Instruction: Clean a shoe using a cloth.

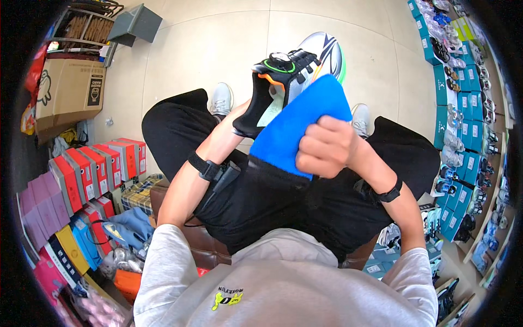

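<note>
A silver, black and white sneaker point(304, 65) with a dial closure, orange lining and a green sole edge is held up before me, its toe pointing away. My left forearm point(222, 143) runs behind its heel, supporting it from beneath. The shoe hides the fingers of my left hand. My right hand point(327, 147) is a fist closed around a bright blue cloth point(302, 118). The cloth hangs across the near side of the shoe, covering part of it. Whether cloth and shoe touch is unclear.
Red and grey shoeboxes point(98, 171) are lined up at my left, behind a large carton point(69, 90). Teal shoeboxes point(466, 126) with shoes on top line the right. A grey angled stool point(137, 24) stands on the tiled floor point(212, 41) at the far left.
</note>
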`<state>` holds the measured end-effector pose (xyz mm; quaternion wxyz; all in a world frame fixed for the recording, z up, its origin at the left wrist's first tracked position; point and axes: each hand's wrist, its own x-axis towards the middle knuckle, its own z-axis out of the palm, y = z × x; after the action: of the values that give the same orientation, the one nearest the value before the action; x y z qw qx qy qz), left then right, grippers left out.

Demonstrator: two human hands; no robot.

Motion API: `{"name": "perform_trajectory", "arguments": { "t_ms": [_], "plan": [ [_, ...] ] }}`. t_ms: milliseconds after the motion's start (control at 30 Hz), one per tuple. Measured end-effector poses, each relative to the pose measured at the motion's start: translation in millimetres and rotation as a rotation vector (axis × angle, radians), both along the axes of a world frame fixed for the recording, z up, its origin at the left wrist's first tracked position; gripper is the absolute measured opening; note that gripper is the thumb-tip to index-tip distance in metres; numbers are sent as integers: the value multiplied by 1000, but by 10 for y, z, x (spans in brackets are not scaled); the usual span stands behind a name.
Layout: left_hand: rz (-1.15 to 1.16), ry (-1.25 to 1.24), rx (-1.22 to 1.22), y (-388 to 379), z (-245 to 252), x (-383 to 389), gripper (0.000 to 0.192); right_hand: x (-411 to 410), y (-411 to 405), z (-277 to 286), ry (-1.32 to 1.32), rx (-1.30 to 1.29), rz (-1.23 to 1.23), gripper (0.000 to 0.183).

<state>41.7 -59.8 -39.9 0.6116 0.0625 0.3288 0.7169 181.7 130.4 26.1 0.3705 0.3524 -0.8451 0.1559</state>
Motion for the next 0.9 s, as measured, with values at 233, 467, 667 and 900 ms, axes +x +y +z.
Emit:
{"name": "perform_trajectory", "arguments": {
  "t_ms": [233, 467, 667, 900],
  "plan": [
    [-6, 27, -11, 336, -51, -26, 37, -126, 387, 47, -88, -179, -239, 28],
    [3, 16, -13, 339, -89, -41, 37, -154, 303, 20, -97, -324, -415, 31],
    [3, -6, -16, 71, -65, -24, 37, -19, 101, -80, -45, -178, -182, 21],
    [-12, -11, -26, -27, -24, 0, 37, -2, 41, 6, 36, 1, -45, 24]
  ]
}}
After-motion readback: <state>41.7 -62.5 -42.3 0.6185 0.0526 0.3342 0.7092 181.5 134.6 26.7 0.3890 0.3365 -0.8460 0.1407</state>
